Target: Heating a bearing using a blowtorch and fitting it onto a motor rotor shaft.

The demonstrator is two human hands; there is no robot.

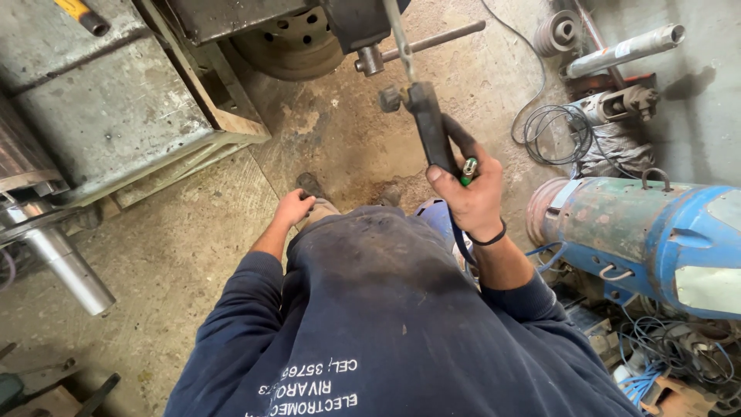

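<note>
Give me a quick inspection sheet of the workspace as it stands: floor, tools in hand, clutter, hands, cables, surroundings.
Surface: stained concrete floor, dusty, with a darker patch by the feet.
Job's things: dark handle of a long tool, gripped together with a small green-tipped tool; a metal rod sticks out beside it.
Clutter: pulley, grey tube, scraps beside the wall.
Hands: right hand closed on the handle; left hand empty, resting at the thigh.
Cables: grey coil; blue wires tangled at lower right.
Surroundings: blue motor housing, steel shaft, metal block, wheel rim.
</note>
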